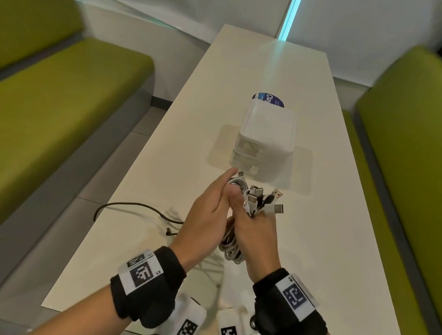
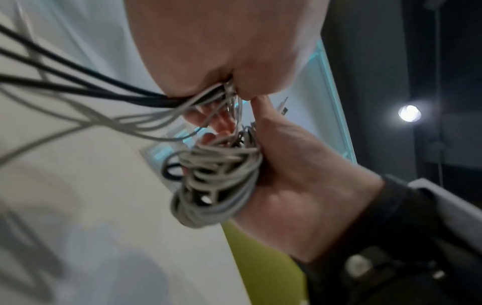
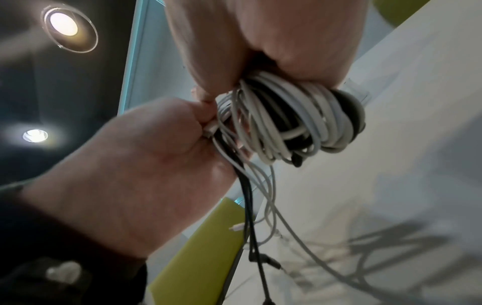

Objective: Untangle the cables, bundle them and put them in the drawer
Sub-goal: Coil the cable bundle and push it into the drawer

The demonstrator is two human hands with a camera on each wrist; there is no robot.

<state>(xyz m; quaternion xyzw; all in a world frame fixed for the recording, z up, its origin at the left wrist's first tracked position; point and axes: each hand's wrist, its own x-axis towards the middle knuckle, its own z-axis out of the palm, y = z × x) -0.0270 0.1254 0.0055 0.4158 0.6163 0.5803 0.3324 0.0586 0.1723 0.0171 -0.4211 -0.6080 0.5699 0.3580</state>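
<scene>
Between my two hands, above the near half of the white table [image 1: 177,143], sits the coil of cables [image 1: 232,244]. My right hand [image 1: 253,239] is clenched round the coil, its looped white and dark strands bulging out below my fist, and a cluster of USB plugs [image 1: 263,200] sticks up past my knuckles. My left hand [image 1: 206,217] presses against the right from the side and pinches the loose strands where they leave the coil; its forefinger points forward. From that pinch, loose cable tails [image 1: 132,208] hang down and trail over the table towards its left edge. Just beyond my fingertips stands the translucent drawer box [image 1: 266,139], with a blue round sticker [image 1: 269,99] behind it. Green benches [image 1: 35,109] flank the table.
</scene>
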